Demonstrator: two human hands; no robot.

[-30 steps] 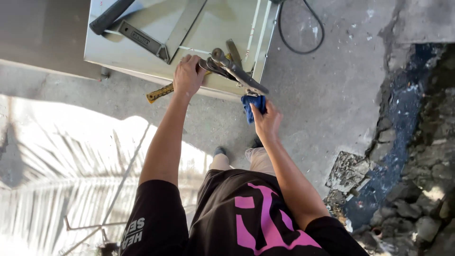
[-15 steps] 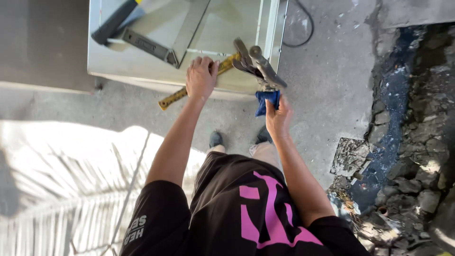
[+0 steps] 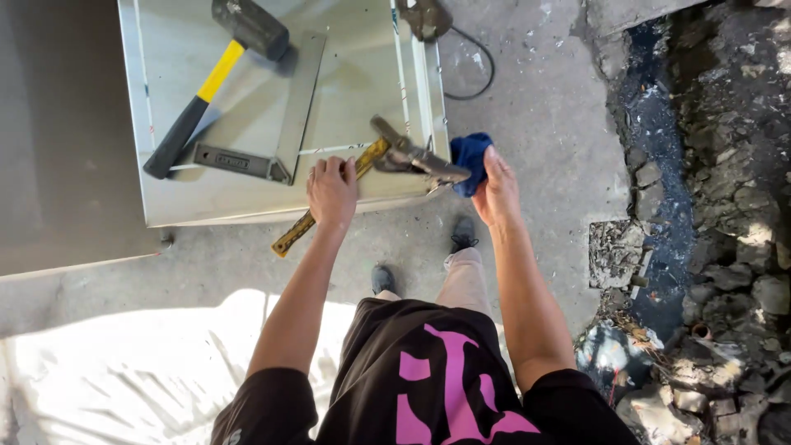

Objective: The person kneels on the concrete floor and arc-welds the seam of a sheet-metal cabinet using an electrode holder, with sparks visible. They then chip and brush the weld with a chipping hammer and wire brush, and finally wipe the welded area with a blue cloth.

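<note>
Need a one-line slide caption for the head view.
Left hand presses a yellow ruler on sheet metal; right hand grips blue-handled snips at its edge.

A single head-worn camera looks steeply down from above the person's chest, taking in both outstretched arms, the near edge of the metal surface [image 3: 247,202] and the concrete floor [image 3: 544,140] at close range.
</note>
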